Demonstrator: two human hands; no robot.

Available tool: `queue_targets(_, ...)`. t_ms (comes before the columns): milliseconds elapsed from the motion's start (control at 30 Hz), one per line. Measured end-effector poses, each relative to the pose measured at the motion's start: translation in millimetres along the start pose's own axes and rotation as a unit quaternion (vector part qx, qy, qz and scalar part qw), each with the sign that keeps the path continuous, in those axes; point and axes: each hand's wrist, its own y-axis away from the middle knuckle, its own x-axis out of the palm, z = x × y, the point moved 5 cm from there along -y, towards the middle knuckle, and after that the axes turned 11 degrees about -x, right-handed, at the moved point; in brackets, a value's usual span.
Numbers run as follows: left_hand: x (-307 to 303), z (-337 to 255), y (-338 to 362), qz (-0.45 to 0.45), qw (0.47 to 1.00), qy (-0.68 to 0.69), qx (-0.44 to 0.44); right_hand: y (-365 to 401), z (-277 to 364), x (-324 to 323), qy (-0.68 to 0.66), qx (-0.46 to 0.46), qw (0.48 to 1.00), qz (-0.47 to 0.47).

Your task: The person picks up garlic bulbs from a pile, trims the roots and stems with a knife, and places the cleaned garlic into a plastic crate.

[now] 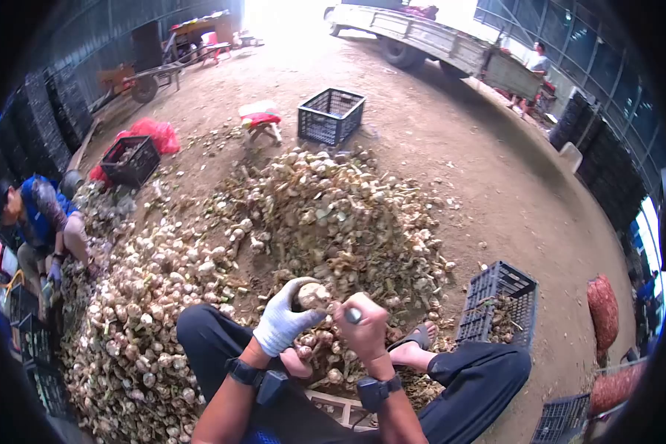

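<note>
My left hand, in a white glove, is closed around a garlic bulb above the pile. Close on its right, my bare right hand is wrapped round a tool with a round metal end; the rest of the tool is hidden by the fingers. The two hands nearly meet at the bulb's right side. Loose garlic with stems is heaped on the ground to the left, and a further heap of garlic and stalks lies beyond my hands.
A black crate with scraps stands at right, another crate beyond the heap, near a small stool. A person in a blue vest crouches at left. Red net sacks lie far right; a truck stands behind.
</note>
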Motion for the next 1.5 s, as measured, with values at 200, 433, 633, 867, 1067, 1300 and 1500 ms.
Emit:
queue_targets(200,-16,81,-24,0.066,0.974,-0.161,0.143,0,25,2,0.085,-0.163,0.983,0.025)
queue_targets(433,-5,44,-8,0.061,0.998,-0.007,0.028,4,25,16,0.084,-0.182,0.979,0.041)
queue_targets(633,-9,37,-8,0.013,0.990,-0.127,0.060,7,22,21,0.083,-0.163,0.982,0.042)
queue_targets(867,-3,27,-4,-0.013,0.970,-0.212,0.118,13,11,31,0.065,-0.143,0.987,0.009)
queue_targets(1067,0,47,-10,-0.019,0.948,-0.311,0.070,36,-30,40,0.071,-0.130,0.989,-0.005)
queue_targets(1300,9,43,-6,-0.076,0.952,-0.294,0.037,48,-46,44,0.073,-0.112,0.990,-0.052)
queue_targets(1500,24,28,3,-0.078,0.940,-0.329,0.041,57,-58,32,0.064,-0.117,0.987,-0.086)
